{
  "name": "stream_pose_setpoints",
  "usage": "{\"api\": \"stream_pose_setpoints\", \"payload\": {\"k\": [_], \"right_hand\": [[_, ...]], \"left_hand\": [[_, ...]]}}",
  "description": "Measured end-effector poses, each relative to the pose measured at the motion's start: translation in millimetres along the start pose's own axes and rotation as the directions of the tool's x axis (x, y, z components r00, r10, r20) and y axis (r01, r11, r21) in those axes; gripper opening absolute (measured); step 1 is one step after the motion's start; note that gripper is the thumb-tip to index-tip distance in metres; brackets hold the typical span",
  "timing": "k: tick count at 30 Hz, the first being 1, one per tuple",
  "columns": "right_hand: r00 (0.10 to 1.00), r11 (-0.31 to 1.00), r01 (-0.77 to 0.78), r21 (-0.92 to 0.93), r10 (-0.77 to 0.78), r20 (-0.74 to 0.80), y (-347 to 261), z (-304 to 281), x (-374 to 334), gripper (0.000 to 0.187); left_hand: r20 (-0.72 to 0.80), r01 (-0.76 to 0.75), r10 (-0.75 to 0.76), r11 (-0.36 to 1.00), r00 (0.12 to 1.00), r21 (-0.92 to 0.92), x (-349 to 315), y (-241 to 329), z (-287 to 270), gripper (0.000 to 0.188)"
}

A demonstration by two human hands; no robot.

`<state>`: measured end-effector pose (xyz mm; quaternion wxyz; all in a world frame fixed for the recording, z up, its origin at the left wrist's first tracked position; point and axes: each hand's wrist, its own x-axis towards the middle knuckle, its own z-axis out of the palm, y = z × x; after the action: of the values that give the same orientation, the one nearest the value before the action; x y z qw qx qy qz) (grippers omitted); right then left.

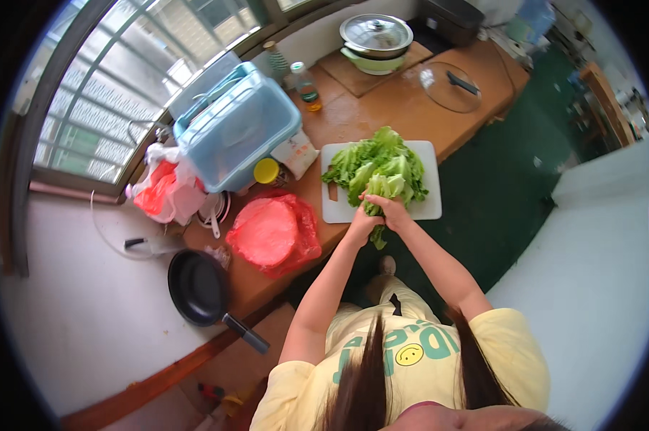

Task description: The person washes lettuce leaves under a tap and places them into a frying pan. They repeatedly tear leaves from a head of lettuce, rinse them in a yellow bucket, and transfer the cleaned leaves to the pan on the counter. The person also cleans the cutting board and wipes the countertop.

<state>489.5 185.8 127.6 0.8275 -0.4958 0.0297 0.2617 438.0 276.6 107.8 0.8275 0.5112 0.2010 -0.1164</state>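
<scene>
Green leafy lettuce (392, 164) is heaped on a white cutting board (425, 205) at the counter's front edge. My left hand (365, 223) and my right hand (387, 207) are close together at the board's near edge, both wrapped round a bunch of lettuce leaves. Some leaf tips hang below my hands, past the edge of the counter. The fingers of my left hand are partly hidden by the leaves and my right hand.
Left of the board lies a red plastic bag (267, 230), with a black frying pan (198, 287) nearer me. A blue plastic basket (242, 126) and an oil bottle (306, 90) stand behind. Farther back are a lidded pot (376, 43) and a glass lid (446, 86).
</scene>
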Motion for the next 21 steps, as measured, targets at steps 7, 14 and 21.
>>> {"api": "stream_pose_setpoints", "payload": {"k": [7,14,21], "right_hand": [[0.976,0.966,0.065,-0.252,-0.009,0.216,-4.5,19.1,35.0,0.018],[0.789,0.595,0.562,-0.575,-0.179,0.587,53.5,124.7,28.9,0.026],[0.605,0.539,0.686,-0.488,-0.049,0.795,159.1,280.2,-10.9,0.021]], "left_hand": [[-0.118,0.027,0.01,0.95,0.993,0.31,3.6,34.8,-19.3,0.042],[-0.163,-0.161,0.311,0.792,0.936,0.588,-62.1,46.8,-115.9,0.034],[-0.452,0.101,0.368,0.674,0.813,0.731,-187.3,54.3,-264.0,0.03]]}}
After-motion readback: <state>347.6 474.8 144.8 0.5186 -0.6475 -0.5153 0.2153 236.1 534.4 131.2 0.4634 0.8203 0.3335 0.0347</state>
